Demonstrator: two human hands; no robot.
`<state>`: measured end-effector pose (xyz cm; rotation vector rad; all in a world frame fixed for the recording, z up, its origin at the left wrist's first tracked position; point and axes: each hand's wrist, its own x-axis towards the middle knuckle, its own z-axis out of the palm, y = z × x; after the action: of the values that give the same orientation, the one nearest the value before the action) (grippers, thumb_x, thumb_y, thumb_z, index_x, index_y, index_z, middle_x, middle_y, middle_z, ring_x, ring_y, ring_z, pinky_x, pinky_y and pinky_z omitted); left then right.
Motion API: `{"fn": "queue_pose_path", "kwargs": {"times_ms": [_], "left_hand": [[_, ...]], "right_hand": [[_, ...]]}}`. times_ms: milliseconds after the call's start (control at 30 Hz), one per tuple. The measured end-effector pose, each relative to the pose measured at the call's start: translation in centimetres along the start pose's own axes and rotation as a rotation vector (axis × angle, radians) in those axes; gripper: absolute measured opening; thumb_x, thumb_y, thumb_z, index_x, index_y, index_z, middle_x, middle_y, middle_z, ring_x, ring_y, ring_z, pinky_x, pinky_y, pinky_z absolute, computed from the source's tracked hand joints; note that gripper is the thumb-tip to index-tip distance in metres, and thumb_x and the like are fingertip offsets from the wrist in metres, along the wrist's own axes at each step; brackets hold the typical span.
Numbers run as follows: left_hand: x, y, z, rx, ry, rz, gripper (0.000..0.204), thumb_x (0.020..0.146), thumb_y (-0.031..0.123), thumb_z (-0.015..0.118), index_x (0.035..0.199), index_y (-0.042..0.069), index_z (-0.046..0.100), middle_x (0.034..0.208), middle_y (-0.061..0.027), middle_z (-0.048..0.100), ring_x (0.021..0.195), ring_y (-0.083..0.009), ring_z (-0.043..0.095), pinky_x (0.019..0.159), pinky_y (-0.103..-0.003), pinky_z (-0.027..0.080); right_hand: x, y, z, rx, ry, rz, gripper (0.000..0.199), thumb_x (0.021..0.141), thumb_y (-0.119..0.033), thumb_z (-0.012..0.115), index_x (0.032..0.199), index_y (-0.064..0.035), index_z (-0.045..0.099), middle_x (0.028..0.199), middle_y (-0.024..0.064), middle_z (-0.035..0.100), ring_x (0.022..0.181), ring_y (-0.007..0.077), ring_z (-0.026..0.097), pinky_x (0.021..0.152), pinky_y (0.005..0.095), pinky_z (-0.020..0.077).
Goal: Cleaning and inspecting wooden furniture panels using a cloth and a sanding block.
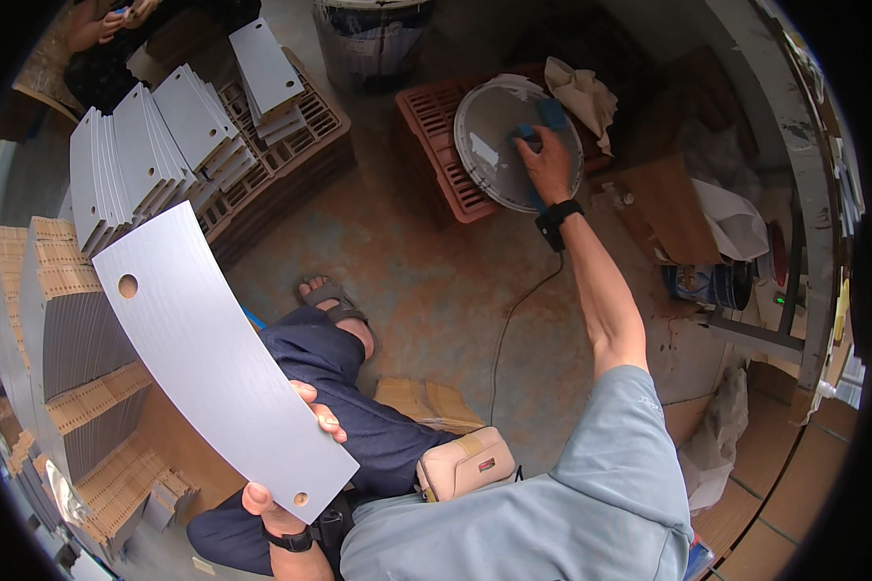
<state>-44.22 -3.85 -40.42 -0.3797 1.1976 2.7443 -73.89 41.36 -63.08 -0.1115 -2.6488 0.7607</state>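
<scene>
My left hand (pixel 277 519) grips a long, light-grey panel (pixel 228 358) by its near end, thumb on one edge and fingertips round the other. The panel is tilted, with a round hole close to each end. Stretched forward, my right hand (pixel 550 169) is closed on a small blue sponge-like block (pixel 525 132) over a round white-rimmed tub or lid (pixel 467 160). Grey, wet-looking stuff lies inside its rim. A second blue piece (pixel 552 113) is beside my fingers. The tub rests on a reddish-brown plastic crate (pixel 426 126).
Similar grey panels (pixel 150 145) lean in rows on a brown crate (pixel 334 121) at the far left. Panel stacks with tan edges (pixel 77 320) stand to the left. A large bucket (pixel 373 44) is at the back, a crumpled cloth (pixel 581 97) by the tub. Another person's hands (pixel 116 19) show far left.
</scene>
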Motion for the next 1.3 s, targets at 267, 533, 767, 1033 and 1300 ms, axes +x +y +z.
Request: {"fn": "queue_pose_path", "kwargs": {"times_ms": [267, 533, 767, 1033, 1300], "left_hand": [[0.1, 0.3, 0.1, -0.019, -0.005, -0.005, 0.104, 0.075, 0.051, 0.080, 0.145, -0.010, 0.034, 0.129, -0.0267, 0.047, 0.101, -0.0362, 0.065, 0.081, -0.044, 0.060], [-0.1, 0.6, -0.2, -0.021, 0.005, -0.013, 0.104, 0.074, 0.052, 0.080, 0.144, -0.010, 0.035, 0.128, -0.0259, 0.047, 0.102, -0.0358, 0.064, 0.082, -0.045, 0.060], [-0.2, 0.9, -0.3, 0.012, 0.017, -0.077, 0.106, 0.068, 0.056, 0.081, 0.140, -0.010, 0.039, 0.132, -0.0233, 0.046, 0.106, -0.0320, 0.062, 0.087, -0.045, 0.056], [-0.1, 1.0, 0.0, 0.032, 0.018, -0.079, 0.108, 0.068, 0.059, 0.081, 0.139, -0.011, 0.040, 0.132, -0.0227, 0.047, 0.107, -0.0319, 0.062, 0.087, -0.044, 0.057], [0.3, 1.2, 0.4, 0.057, 0.007, -0.088, 0.108, 0.068, 0.061, 0.081, 0.139, -0.010, 0.042, 0.130, -0.0225, 0.050, 0.106, -0.0316, 0.063, 0.086, -0.044, 0.057]], "right_hand": [[0.1, -1.1, -0.2, -0.026, -0.061, 0.058, 0.041, 0.087, -0.030, 0.076, 0.117, -0.0034, 0.068, 0.110, 0.0168, 0.070, 0.103, 0.0381, 0.067, 0.086, 0.0454, 0.0522], [0.2, -1.5, -0.7, -0.055, -0.024, 0.081, 0.041, 0.088, -0.032, 0.075, 0.116, -0.0021, 0.068, 0.109, 0.0181, 0.071, 0.102, 0.0385, 0.067, 0.085, 0.0462, 0.0519], [-0.6, -0.7, -0.4, 0.014, 0.025, 0.152, 0.043, 0.088, -0.035, 0.075, 0.115, -0.0016, 0.068, 0.109, 0.0187, 0.071, 0.102, 0.0406, 0.067, 0.084, 0.0478, 0.0514], [-0.5, -1.1, -0.6, -0.028, -0.013, 0.172, 0.047, 0.089, -0.039, 0.073, 0.119, -0.0030, 0.067, 0.116, 0.0170, 0.071, 0.106, 0.0390, 0.067, 0.086, 0.0485, 0.0515], [0.1, -1.2, -1.0, -0.022, -0.046, 0.198, 0.047, 0.088, -0.037, 0.073, 0.119, -0.0021, 0.066, 0.112, 0.0184, 0.073, 0.105, 0.0397, 0.067, 0.086, 0.0483, 0.0514]]}}
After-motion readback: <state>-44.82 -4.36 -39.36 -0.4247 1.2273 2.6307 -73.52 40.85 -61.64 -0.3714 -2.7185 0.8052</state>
